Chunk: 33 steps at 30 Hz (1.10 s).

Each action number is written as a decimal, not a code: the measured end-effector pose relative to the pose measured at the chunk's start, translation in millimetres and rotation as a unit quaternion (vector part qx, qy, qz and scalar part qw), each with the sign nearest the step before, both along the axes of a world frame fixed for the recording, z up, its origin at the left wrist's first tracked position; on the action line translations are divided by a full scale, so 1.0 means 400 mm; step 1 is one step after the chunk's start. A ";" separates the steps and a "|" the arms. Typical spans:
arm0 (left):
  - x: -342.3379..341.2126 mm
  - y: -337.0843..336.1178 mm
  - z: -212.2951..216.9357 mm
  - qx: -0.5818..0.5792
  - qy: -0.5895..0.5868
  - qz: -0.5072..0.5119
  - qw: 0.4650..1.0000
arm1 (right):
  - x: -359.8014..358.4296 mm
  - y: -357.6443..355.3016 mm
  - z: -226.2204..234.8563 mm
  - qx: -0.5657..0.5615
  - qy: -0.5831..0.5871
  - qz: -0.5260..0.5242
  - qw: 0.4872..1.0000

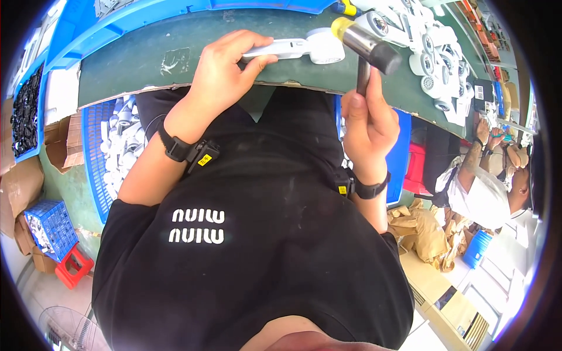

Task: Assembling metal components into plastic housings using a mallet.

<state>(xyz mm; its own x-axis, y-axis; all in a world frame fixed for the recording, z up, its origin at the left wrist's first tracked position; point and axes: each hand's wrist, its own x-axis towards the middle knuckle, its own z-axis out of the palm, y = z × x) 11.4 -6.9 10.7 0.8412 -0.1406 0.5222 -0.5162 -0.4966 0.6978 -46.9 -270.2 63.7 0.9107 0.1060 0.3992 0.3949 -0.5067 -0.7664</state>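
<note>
My left hand (pixel 225 70) pinches the handle end of a white handheld fan (pixel 325 47), which lies sideways above the green tabletop with its round head to the right. In my right hand (pixel 372 126) is the shaft of a mallet (pixel 366 44) with a metal middle, one yellow face and one black face. The yellow face overlaps the right edge of the fan's head; I cannot tell whether they touch. Both hands are near the front edge of the workbench (pixel 140 70).
Many white fan parts (pixel 430 58) are heaped on the bench at the right. A blue bin (pixel 134 26) stands along the far left. Below the bench, a blue crate (pixel 93 152) holds more white parts. A co-worker (pixel 480 190) sits at far right.
</note>
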 end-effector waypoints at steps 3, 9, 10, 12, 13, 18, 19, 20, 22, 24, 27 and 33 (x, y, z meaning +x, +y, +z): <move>0.005 0.003 -0.007 -0.001 -0.020 -0.002 1.000 | 0.036 0.013 -0.008 -0.151 -0.005 0.074 0.986; -0.006 0.014 0.010 -0.137 0.163 0.047 0.976 | 0.022 -0.016 -0.024 0.074 0.001 0.116 0.991; -0.011 0.024 0.028 -0.230 0.291 0.060 0.927 | 0.023 -0.023 -0.037 0.197 0.003 0.145 0.970; -0.007 0.077 0.038 -0.378 0.361 -0.024 0.853 | 0.035 -0.034 -0.053 0.181 -0.002 0.121 0.976; -0.014 0.098 0.053 -0.401 0.395 -0.044 0.826 | 0.045 -0.036 -0.064 0.162 -0.009 0.103 0.981; -0.074 0.198 0.115 -0.423 0.462 -0.081 0.775 | 0.070 -0.039 -0.111 0.181 0.044 0.044 0.982; -0.088 0.238 0.114 -0.400 0.468 -0.104 0.781 | 0.069 -0.043 -0.115 0.180 0.044 0.042 0.982; -0.101 0.288 0.110 -0.375 0.471 -0.128 0.788 | 0.078 -0.048 -0.124 0.160 0.033 0.006 0.987; -0.145 0.434 0.081 -0.343 0.461 -0.106 0.812 | 0.108 -0.080 -0.113 0.128 0.012 -0.039 0.991; -0.219 0.633 0.032 -0.296 0.441 -0.036 0.846 | 0.139 -0.111 -0.080 -0.011 -0.020 -0.118 0.993; -0.366 0.983 -0.141 -0.361 0.432 0.091 0.821 | 0.192 -0.169 -0.030 -0.135 -0.106 -0.151 0.973; -0.734 1.319 -0.442 -0.481 0.398 0.332 0.708 | 0.307 -0.188 -0.053 -0.169 -0.094 -0.084 0.978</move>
<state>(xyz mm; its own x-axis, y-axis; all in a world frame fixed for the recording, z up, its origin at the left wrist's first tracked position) -282.2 520.7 -166.1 0.6368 0.5217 -0.5678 0.3543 0.4560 0.8164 75.9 -345.3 42.4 0.8409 0.1154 0.5288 0.4014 -0.7884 -0.4662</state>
